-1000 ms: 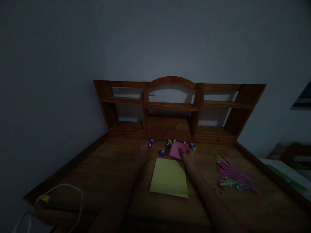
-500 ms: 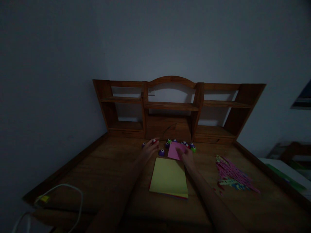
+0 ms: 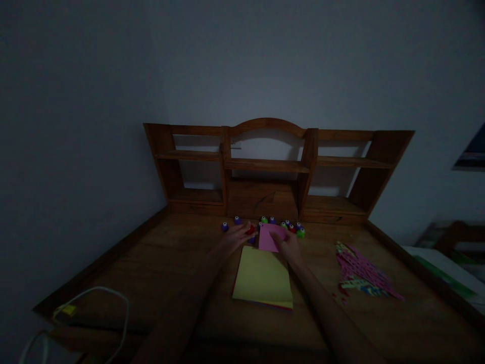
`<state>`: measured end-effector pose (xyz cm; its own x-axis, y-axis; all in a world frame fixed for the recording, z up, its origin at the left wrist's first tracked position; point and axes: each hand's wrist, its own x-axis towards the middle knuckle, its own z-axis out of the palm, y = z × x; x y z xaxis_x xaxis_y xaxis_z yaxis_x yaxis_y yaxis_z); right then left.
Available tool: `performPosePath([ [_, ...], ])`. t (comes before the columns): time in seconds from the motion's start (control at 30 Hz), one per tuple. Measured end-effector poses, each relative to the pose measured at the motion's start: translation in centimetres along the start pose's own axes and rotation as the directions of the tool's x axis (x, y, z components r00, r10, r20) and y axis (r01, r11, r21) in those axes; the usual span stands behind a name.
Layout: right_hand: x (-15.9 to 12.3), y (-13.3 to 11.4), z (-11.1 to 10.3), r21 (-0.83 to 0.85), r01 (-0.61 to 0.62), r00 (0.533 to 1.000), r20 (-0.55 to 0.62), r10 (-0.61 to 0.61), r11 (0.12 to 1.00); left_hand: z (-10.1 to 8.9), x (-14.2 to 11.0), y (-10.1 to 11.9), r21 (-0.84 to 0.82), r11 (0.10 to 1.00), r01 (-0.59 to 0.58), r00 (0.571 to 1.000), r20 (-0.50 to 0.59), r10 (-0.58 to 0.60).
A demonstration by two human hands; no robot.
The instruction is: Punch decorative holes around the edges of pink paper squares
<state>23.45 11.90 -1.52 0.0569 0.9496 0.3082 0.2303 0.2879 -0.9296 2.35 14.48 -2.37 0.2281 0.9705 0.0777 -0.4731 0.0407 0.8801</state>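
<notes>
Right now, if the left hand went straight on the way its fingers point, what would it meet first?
Probably the pink paper, at its left edge. Depth is unclear, so the left hand, holding the red piece, might pass above or behind it.

The desk [image 3: 166, 263] looks like wood with visible grain, and its raised side edges look like wood also. Near its front edge, the yellow sheets [image 3: 263, 278] look like smooth, matt paper; toward the back edge, the pink sheet [image 3: 268, 238] also looks like matt paper.
</notes>
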Motion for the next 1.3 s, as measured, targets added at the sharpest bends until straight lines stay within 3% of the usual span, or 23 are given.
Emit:
performPosePath([
  [0.2,-0.41,-0.11,0.31,0.001,0.077,0.996,0.053,-0.077,0.997,0.31,-0.6,0.21,0.093,0.995,0.028,0.986,0.162,-0.043],
  [0.43,-0.46,-0.07,0.34,0.023,0.083,0.994,0.073,-0.085,0.996,0.24,-0.35,-0.19,0.062,0.997,0.043,0.992,0.116,-0.05],
  [0.57,-0.5,-0.18,0.35,0.011,0.08,0.995,0.066,-0.08,0.997,0.58,-0.65,0.2,0.079,0.996,0.031,0.987,0.155,-0.043],
  [1.3,-0.76,0.19,0.85,0.012,0.115,0.984,0.135,-0.115,0.993,0.46,-0.6,-0.11,0.269,0.963,-0.004,0.99,0.136,-0.034],
])
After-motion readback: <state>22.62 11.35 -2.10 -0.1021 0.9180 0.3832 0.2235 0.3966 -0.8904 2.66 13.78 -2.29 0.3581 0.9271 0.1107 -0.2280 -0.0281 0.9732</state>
